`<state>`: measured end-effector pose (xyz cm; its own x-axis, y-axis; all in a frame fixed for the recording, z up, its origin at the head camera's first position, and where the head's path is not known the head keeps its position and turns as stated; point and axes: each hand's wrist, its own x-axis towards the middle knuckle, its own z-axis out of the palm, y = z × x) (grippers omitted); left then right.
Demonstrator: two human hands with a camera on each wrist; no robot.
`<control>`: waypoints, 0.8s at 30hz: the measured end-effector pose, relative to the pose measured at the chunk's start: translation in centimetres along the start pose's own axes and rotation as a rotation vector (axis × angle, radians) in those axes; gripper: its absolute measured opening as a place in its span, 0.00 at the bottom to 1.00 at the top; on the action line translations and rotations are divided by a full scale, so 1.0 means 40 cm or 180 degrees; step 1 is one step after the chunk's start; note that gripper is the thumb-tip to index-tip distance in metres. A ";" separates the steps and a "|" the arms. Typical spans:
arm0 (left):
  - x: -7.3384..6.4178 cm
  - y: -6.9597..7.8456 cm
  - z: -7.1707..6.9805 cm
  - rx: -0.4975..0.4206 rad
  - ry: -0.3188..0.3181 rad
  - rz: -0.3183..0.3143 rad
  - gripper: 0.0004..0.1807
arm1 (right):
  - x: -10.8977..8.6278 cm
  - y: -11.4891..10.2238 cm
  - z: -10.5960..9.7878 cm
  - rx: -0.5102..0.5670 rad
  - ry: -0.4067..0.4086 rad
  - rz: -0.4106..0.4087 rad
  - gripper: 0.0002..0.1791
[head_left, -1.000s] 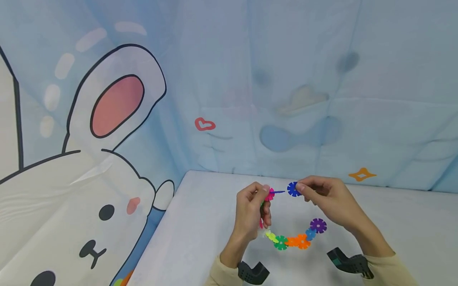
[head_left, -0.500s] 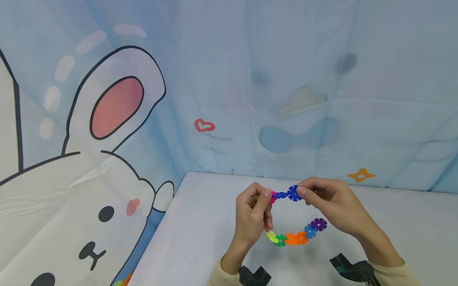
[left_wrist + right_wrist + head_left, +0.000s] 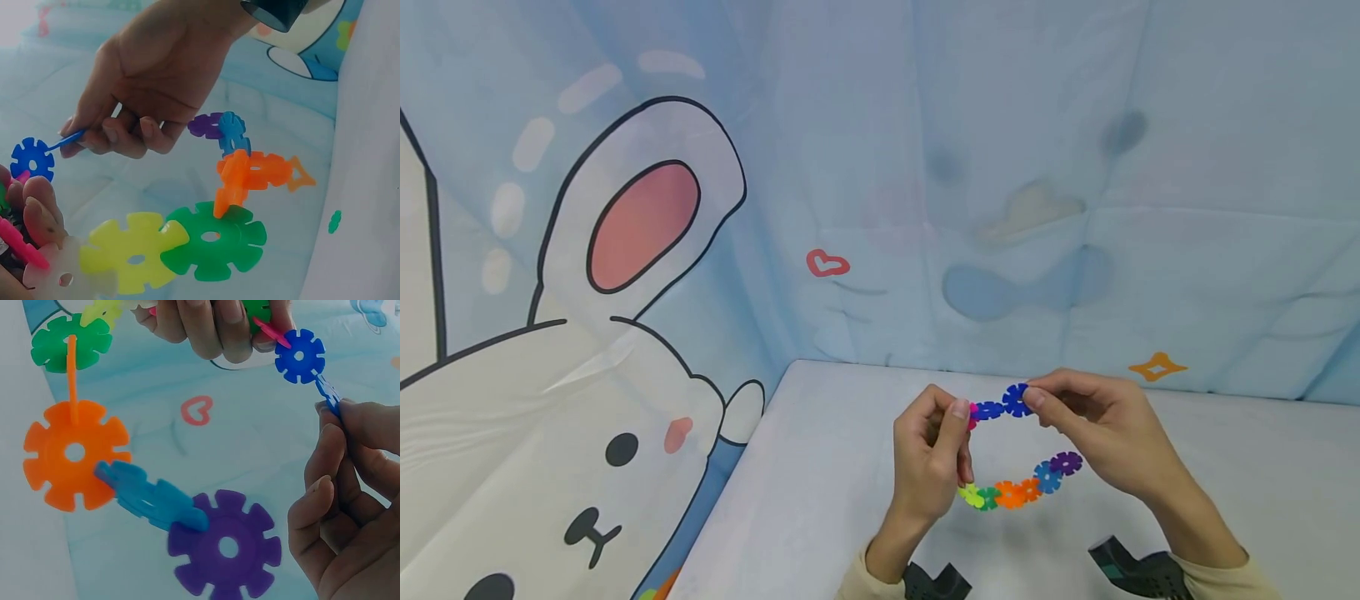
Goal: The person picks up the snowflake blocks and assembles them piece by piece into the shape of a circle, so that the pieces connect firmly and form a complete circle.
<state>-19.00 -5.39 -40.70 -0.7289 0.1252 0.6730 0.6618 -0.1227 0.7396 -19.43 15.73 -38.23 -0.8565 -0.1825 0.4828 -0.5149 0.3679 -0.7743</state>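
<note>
A chain of slotted plastic snowflake discs curves between both hands. My left hand (image 3: 928,458) grips its pink and green part, with a pink disc (image 3: 973,417) showing by the thumb. Joined to the pink is one dark blue disc (image 3: 287,365). A second dark blue disc (image 3: 1018,409) meets that one at the edge, and thumb and fingers of my right hand (image 3: 1101,429) pinch it. Below hang a clear disc (image 3: 44,278), a yellow one (image 3: 112,240), a green one (image 3: 206,262), orange ones (image 3: 47,440), a light blue one (image 3: 147,494) and a purple one (image 3: 206,569) at the free end.
A white table (image 3: 790,492) lies under the hands. Behind it hangs a light blue printed cloth (image 3: 865,150), with a large cartoon rabbit (image 3: 512,433) on the left. Dark wrist-worn devices, one of them the right wrist's device (image 3: 1138,567), sit at both cuffs.
The two dark blue discs, apart a second ago, now meet edge to edge. The left one has turned to show more of its face, and the chain's lower part has risen slightly.
</note>
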 end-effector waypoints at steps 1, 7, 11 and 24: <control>0.000 0.000 0.000 0.0001 0.0004 0.0008 0.13 | 0.000 0.001 0.001 0.0021 0.0001 -0.0022 0.08; 0.001 -0.002 0.004 0.0097 0.0004 0.0189 0.12 | -0.002 -0.004 0.003 0.0053 -0.0070 -0.0137 0.10; 0.000 -0.004 0.008 0.0263 0.0001 0.0387 0.11 | -0.005 -0.009 0.007 0.0036 0.0007 -0.0175 0.10; -0.003 -0.017 0.020 0.0301 0.0075 0.0431 0.12 | -0.003 -0.021 0.032 0.0205 0.0248 -0.0386 0.12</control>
<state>-19.23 -4.52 -41.27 -0.6351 0.0906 0.7671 0.7670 -0.0436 0.6402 -18.93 14.28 -38.14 -0.7838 -0.1497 0.6027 -0.6177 0.2878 -0.7319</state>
